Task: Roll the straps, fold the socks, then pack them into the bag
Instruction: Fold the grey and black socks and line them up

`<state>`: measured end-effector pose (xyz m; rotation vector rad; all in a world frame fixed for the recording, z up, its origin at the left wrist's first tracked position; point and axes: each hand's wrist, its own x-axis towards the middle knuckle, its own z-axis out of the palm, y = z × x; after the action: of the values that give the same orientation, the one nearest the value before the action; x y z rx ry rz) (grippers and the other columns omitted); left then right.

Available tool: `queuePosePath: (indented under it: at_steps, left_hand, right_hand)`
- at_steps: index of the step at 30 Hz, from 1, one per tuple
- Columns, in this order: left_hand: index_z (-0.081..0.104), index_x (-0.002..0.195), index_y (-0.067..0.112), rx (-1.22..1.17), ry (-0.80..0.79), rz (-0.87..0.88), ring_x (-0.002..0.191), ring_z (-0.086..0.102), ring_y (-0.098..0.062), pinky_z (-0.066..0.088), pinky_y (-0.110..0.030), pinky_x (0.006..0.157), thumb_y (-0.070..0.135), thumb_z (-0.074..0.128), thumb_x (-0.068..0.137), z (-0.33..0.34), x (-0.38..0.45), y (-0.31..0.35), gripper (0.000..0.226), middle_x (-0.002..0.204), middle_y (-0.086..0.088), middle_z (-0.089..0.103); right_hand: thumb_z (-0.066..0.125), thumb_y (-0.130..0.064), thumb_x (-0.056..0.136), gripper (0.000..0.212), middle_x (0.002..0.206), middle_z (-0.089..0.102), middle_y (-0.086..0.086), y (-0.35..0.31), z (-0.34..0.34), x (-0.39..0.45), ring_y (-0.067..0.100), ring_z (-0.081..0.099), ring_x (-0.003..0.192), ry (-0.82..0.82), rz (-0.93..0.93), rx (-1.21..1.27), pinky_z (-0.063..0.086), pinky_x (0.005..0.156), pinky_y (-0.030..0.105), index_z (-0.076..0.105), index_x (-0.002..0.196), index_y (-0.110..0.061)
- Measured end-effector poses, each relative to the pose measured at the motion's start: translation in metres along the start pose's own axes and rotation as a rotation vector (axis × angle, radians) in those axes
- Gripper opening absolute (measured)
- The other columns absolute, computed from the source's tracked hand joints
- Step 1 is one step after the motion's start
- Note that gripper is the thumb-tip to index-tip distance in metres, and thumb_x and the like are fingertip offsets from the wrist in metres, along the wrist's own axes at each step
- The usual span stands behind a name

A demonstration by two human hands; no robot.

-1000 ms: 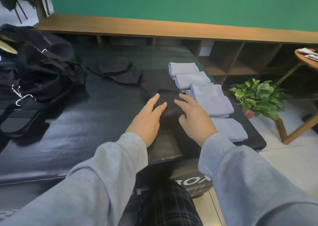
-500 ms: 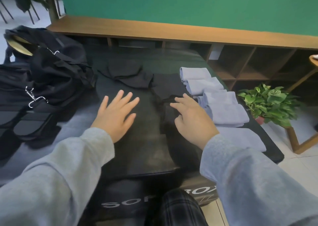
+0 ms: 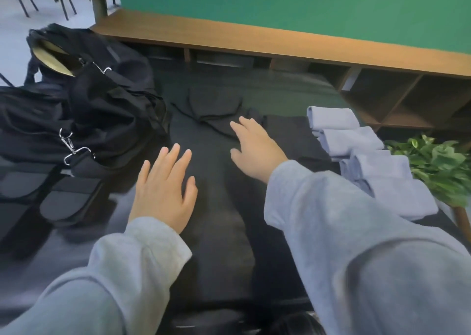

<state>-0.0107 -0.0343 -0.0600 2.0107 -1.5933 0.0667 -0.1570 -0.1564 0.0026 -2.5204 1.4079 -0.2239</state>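
Black socks (image 3: 216, 110) lie on the desk (image 3: 221, 245); the right hand (image 3: 257, 151) reaches them, fingers straight, gripping nothing. Left hand (image 3: 165, 189) hovers flat, fingers spread, beside the bag (image 3: 102, 110).

R hand (image 3: 256, 151) reaching at black socks (image 3: 216, 110); L hand (image 3: 163, 189) flat, open.
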Motion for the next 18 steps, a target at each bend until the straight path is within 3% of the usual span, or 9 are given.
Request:
queuePosePath:
  at_steps: [7, 13, 18]
  left_hand:
    - [0.040, 0.140, 0.020, 0.037, -0.009, 0.026, 0.142, 0.016, -0.014, 0.005, -0.033, 0.114, 0.040, 0.023, 0.087, 0.003, 0.001, -0.003, 0.058, 0.150, 0.001, 0.033]
    - [0.043, 0.138, 0.019, 0.040, -0.009, 0.057, 0.140, 0.017, -0.011, 0.005, -0.030, 0.112, 0.037, 0.028, 0.089, 0.002, 0.001, -0.004, 0.054, 0.148, 0.001, 0.036]
    - [0.043, 0.138, 0.020, 0.054, -0.023, 0.073, 0.140, 0.018, -0.011, 0.006, -0.030, 0.112, 0.037, 0.028, 0.089, 0.003, 0.001, -0.005, 0.053, 0.148, 0.001, 0.037]
  right_hand:
    - [0.042, -0.018, 0.096, 0.040, 0.160, 0.004, -0.002, 0.004, 0.012, 0.062, 0.017, -0.003, 0.146, -0.001, -0.031, -0.094, 0.016, 0.115, 0.034, 0.048, 0.135, -0.015]
    - [0.040, -0.018, 0.096, 0.041, 0.159, 0.008, -0.002, 0.007, 0.024, 0.085, 0.018, 0.000, 0.146, -0.007, 0.007, -0.096, 0.015, 0.117, 0.038, 0.045, 0.136, -0.011]
    - [0.040, -0.028, 0.098, 0.049, 0.158, 0.014, -0.001, 0.001, 0.028, 0.092, 0.018, 0.004, 0.146, -0.036, 0.003, -0.101, 0.017, 0.116, 0.040, 0.032, 0.143, -0.007]
